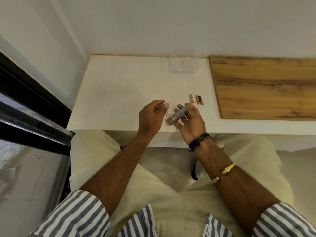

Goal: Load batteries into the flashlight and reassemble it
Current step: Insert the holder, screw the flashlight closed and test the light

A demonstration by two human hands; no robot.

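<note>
Right hand (pixel 191 124) cradles flashlight (pixel 178 114), fingers curled round it. Left hand (pixel 151 115) curled beside it; can't tell if holding anything. Three batteries (pixel 197 99) on table (pixel 119 86).

Beyond the fingers (pixel 179 106) a clear plastic container (pixel 183 72) sits on the white counter (pixel 119 93), a wooden board (pixel 263 86) lies to their right, and a black frame (pixel 25 100) well left.

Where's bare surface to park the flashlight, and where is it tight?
Bare: the left half of the white table, from its left edge to the left hand; the strip between the clear container and the hands; the wooden board. Crowded: by the right hand holding the flashlight, with three batteries just beyond it.
</note>
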